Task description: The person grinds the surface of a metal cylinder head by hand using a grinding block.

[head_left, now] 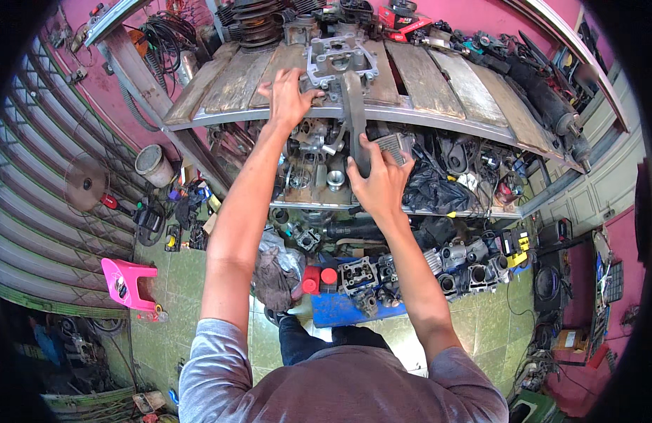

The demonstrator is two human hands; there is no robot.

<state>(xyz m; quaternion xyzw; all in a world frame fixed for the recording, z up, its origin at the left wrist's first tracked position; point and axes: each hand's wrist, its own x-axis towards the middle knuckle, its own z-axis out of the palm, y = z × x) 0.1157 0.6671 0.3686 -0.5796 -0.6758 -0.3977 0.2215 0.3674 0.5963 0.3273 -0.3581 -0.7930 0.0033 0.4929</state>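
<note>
A silver engine casting (372,67) with a large rectangular opening rests near the front edge of the bench (230,81). My left hand (290,102) is at its near left side, fingers apart and thumb pointing toward the casting. Whether the fingertips touch the casting is hard to tell. Closed around the lower end of a long, flat grey bar (354,109) is my right hand (381,180). The bar's rounded far end lies over the near edge of the casting. Beside my right fingers shows a ribbed silver part (391,144); its support is hidden.
Below the bench top, a lower shelf (319,195) carries metal parts and black plastic bags (435,187). Several engine parts (474,275) sit on a low blue stand (329,314) near my legs. A pink stool (128,282) stands left. Fan-like cylinders (257,21) are stacked behind.
</note>
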